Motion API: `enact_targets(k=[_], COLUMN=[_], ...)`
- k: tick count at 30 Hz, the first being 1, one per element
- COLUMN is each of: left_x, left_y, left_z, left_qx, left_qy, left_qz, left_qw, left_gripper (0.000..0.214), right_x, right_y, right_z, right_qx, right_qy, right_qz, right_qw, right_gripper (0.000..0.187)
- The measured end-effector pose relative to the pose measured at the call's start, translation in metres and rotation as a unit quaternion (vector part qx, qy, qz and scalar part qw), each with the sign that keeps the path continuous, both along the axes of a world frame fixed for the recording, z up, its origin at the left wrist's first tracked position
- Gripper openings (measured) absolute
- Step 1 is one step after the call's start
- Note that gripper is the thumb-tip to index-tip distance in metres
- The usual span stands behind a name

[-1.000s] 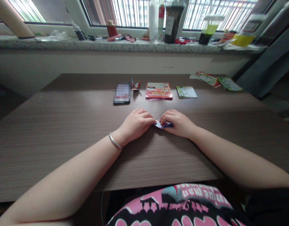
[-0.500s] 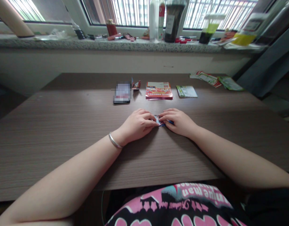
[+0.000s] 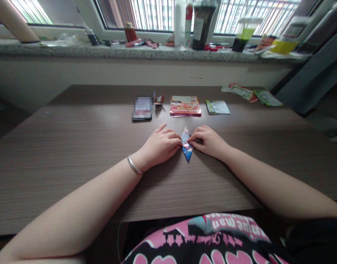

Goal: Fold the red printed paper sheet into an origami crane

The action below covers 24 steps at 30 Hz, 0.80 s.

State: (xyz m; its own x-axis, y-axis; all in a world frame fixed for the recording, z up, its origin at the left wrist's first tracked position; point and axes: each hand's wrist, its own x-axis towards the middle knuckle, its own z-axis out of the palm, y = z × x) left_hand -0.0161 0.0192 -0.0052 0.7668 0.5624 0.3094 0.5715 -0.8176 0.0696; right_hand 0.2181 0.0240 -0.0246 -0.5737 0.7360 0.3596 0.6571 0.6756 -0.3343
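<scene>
A small folded paper piece (image 3: 186, 146), blue and red with pointed ends, lies on the brown wooden table (image 3: 75, 146) between my hands. My left hand (image 3: 160, 143), with a silver bracelet on the wrist, pinches its left side, index finger lifted a little. My right hand (image 3: 208, 141) pinches its right side with curled fingers. One tip of the paper points away from me, the other points toward me.
Farther back on the table lie a phone (image 3: 142, 108), a small folded paper figure (image 3: 158, 99), a red leaflet stack (image 3: 185, 106), a green-white leaflet (image 3: 217, 107) and more leaflets (image 3: 251, 93) at the right. The stone windowsill (image 3: 130, 53) holds bottles and cups.
The paper piece lay flat and mostly hidden under my fingers; now it is turned, both pointed ends showing. My hands have shifted slightly apart.
</scene>
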Motion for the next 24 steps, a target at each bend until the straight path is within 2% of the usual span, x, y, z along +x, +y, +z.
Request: enact_targets(k=[7,11,13,17,19,24], left_x=[0.001,0.004,0.006,0.011,0.011,0.008], left_y=[0.001,0.001,0.001,-0.002,-0.003,-0.001], left_z=[0.002,-0.002,-0.003,-0.003,-0.002,-0.003], left_qx=[-0.011,-0.04,-0.064,-0.081,-0.081,-0.079], left_qy=[-0.019,-0.031,-0.041,-0.047,-0.046,-0.058], left_qz=[0.076,0.101,0.103,0.129,0.131,0.136], left_qw=[0.997,0.994,0.992,0.987,0.987,0.986], left_gripper=[0.021,0.023,0.025,0.029,0.03,0.022], right_x=[-0.005,-0.007,-0.008,-0.008,-0.007,-0.006], right_y=[-0.006,-0.007,-0.007,-0.005,-0.003,0.0], right_z=[0.004,0.006,0.006,0.003,0.002,0.0], right_qx=[-0.017,-0.021,-0.023,-0.033,-0.035,-0.033], right_qy=[0.006,0.004,0.003,-0.006,-0.012,-0.013], right_qz=[0.039,-0.005,-0.049,-0.115,-0.124,-0.122], right_qw=[0.999,1.0,0.999,0.993,0.992,0.992], right_gripper=[0.011,0.013,0.027,0.067,0.072,0.067])
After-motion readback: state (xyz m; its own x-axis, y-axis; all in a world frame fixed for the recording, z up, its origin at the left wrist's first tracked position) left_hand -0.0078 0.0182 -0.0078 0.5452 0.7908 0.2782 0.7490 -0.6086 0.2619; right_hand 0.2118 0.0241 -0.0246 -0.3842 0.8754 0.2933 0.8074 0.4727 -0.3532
